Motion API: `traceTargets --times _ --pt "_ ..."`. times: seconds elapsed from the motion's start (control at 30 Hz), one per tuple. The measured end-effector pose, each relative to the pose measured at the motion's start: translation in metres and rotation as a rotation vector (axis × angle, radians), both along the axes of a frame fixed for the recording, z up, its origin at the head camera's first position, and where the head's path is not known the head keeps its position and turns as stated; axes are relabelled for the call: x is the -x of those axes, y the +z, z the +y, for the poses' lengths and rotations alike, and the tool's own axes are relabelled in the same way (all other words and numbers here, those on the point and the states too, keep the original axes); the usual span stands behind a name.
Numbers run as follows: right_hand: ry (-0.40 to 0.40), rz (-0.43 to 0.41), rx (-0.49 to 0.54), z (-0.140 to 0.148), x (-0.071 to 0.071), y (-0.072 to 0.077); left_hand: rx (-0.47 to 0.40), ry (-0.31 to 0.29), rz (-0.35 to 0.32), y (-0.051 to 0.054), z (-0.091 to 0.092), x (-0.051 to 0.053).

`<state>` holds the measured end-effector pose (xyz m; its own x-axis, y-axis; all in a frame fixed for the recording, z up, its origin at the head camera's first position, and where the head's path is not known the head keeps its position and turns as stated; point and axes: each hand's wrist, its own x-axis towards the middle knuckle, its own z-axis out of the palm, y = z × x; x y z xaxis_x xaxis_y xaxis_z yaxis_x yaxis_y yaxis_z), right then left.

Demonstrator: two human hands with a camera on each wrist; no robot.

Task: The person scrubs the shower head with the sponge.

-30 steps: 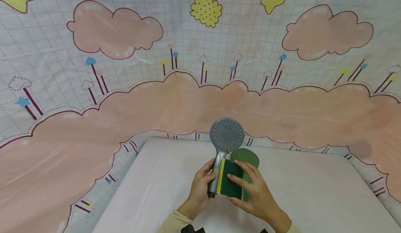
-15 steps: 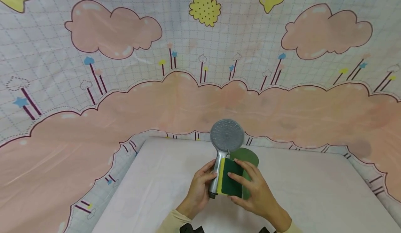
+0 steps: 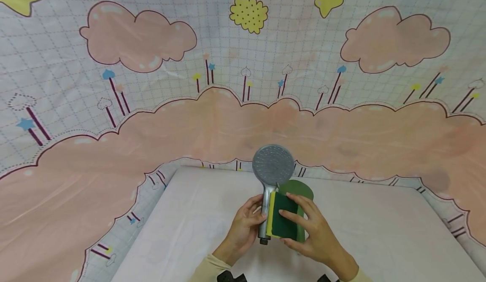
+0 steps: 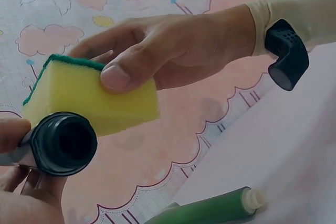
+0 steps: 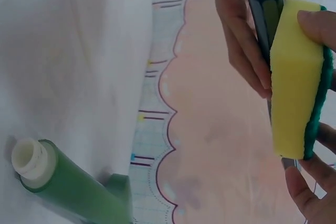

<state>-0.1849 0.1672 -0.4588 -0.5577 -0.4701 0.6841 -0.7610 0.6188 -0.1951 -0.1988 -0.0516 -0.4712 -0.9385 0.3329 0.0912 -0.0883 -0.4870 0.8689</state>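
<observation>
My left hand (image 3: 244, 225) grips the handle of a silver shower head (image 3: 273, 164), which stands nearly upright with its grey spray face towards me. My right hand (image 3: 320, 233) holds a sponge (image 3: 284, 227), yellow with a dark green scouring side. The sponge's yellow side lies against the handle. In the left wrist view, the handle's black threaded end (image 4: 67, 144) faces the camera, and the right thumb presses on the yellow foam. Part of the handle is hidden behind the left fingers and the sponge.
Beyond the hands, a green shower head (image 3: 298, 187) with a white threaded end (image 5: 34, 158) lies on the white-covered table (image 3: 190, 214). A cloud-patterned cloth (image 3: 212, 126) hangs behind the table and surrounds it.
The handle's lower end has shifted right, so the shower head stands straighter. The sponge and my right hand have moved slightly right with it. Both grips are kept.
</observation>
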Motion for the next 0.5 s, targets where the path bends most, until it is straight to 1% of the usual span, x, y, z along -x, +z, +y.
traceTargets --times 0.13,0.23,0.33,0.4,0.5 --pt "0.021 0.014 0.001 -0.0013 -0.0029 -0.0039 -0.022 0.022 -0.005 -0.0013 0.0010 0.0024" --pt "0.032 0.019 0.002 -0.0023 -0.0051 -0.0056 -0.025 0.043 -0.021 -0.0020 0.0014 0.0033" --pt "0.033 0.019 0.000 -0.0028 -0.0062 -0.0055 -0.021 0.052 -0.030 -0.0017 0.0015 0.0031" --pt "0.028 0.021 -0.003 -0.0027 -0.0060 -0.0047 -0.022 0.048 -0.032 -0.0012 0.0012 0.0028" --pt "0.029 0.035 -0.006 -0.0026 -0.0048 -0.0035 -0.024 0.026 -0.021 -0.0001 -0.0001 0.0018"
